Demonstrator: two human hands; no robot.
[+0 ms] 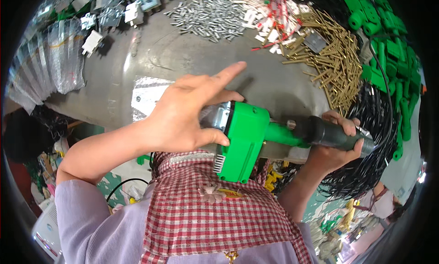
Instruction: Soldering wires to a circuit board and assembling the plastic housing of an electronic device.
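Observation:
My left hand [183, 111] grips a green plastic tool housing [244, 143] by the clear and metal part at its left end. The thumb presses on the housing's near corner and the index finger points away to the right. A row of metal teeth shows along its lower left edge. My right hand [327, 158] is wrapped round a black cylindrical power screwdriver [336, 135]. Its tip points left at the green neck of the housing; whether it touches a screw there is hidden.
On the metal table [109, 81] lie a printed sheet [141, 99], silver pins [208, 19], brass rods [338, 67] and red-and-white wire leads [279, 17]. Plastic bags [50, 58] and white switch-like parts [93, 42] sit left. Green housings [393, 58] and black cables [366, 172] crowd the right.

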